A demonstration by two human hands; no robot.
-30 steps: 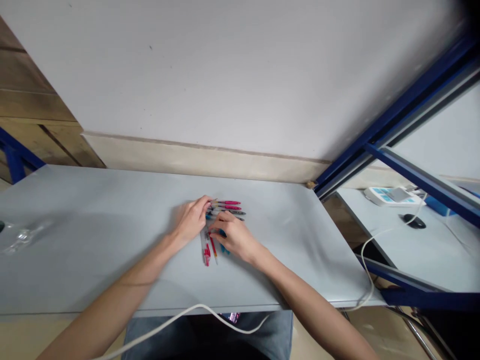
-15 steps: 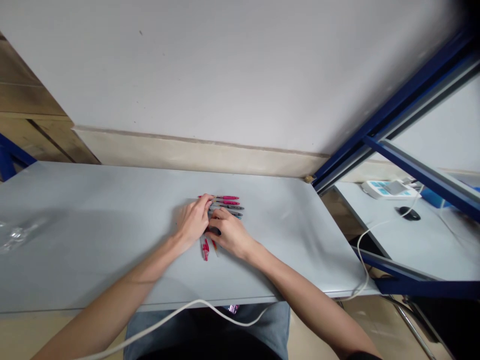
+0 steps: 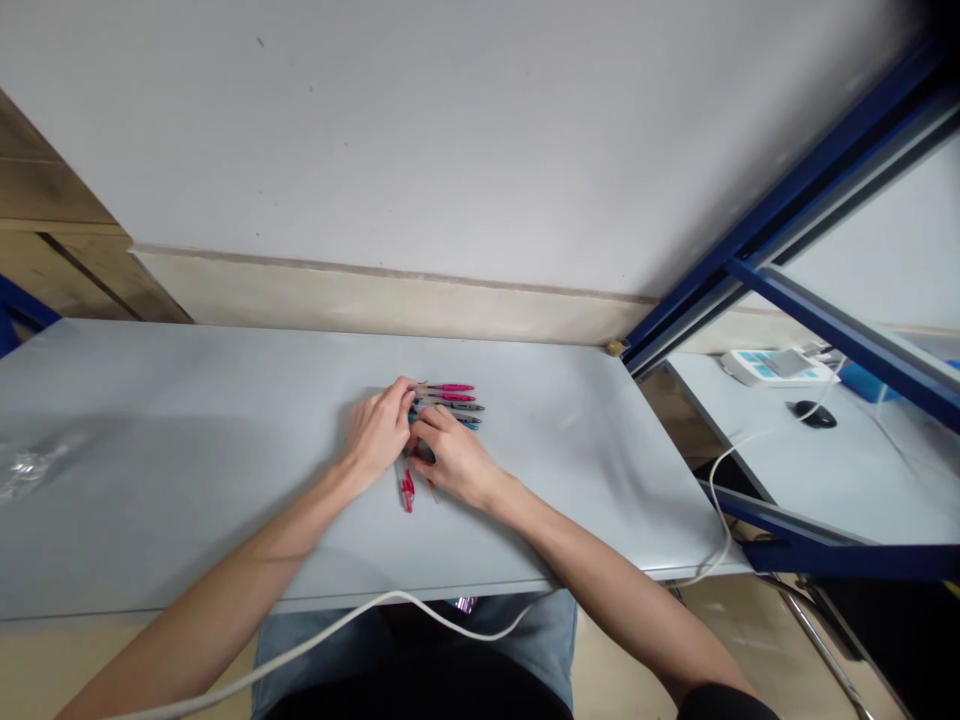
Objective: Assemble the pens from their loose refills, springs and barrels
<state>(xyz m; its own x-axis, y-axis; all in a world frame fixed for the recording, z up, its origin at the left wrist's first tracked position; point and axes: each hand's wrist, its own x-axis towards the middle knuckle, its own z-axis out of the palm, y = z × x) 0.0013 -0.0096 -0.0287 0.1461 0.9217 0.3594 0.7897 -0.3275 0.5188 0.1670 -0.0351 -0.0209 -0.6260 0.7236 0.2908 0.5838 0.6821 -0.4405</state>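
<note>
Left hand (image 3: 381, 425) and right hand (image 3: 452, 455) close together over pens (image 3: 456, 397) on the tabletop (image 3: 225, 460). Both grips look narrow, fingers curled; cannot tell what, if anything, they hold. Pink pen (image 3: 407, 492) lies just nearer the wearer. Risk: crowded fingers could nudge loose pens, rolling them out of line.

Table (image 3: 225, 390): pale grey, flat top. Around mid-surface lies a row of pens: two pink pens (image 3: 456, 387) nearest the far edge, then dark pens (image 3: 468, 407), then a blue-green one; visible ends point toward the right edge. A clear pen with a red clip (image 3: 407, 490) points toward the near edge. Crumpled clear plastic (image 3: 30, 470) lies toward the left edge. White cable (image 3: 701, 577) crosses the near right corner.
</note>
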